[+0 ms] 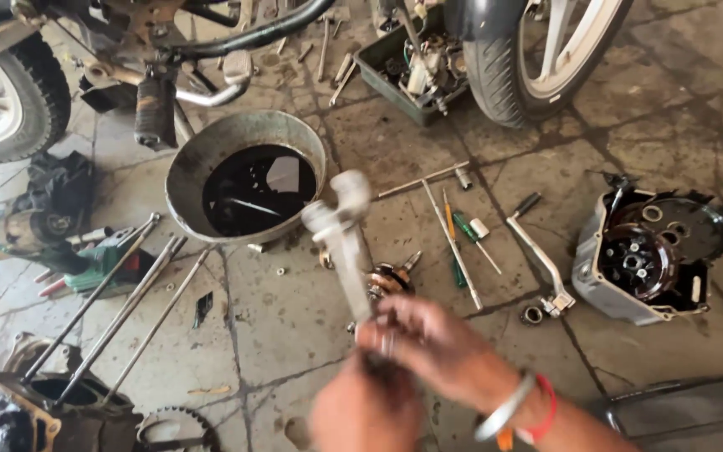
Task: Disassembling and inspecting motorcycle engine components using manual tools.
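A long, pale metal tool (340,238) with a forked, jaw-like head stands tilted up in front of me, blurred by motion. My right hand (433,339), with a metal bangle and a red band at the wrist, grips its lower end. Just below, my left hand (361,412) also closes around the base of the tool. Behind the tool, a small coppery engine part (391,279) lies on the stone floor.
A metal basin of black oil (211,151) sits ahead. A motorcycle tyre (499,79) and a green parts tray (376,65) are at the top. An engine cover (596,276), a kick lever (537,251), screwdrivers (459,234) and long rods (119,301) lie around.
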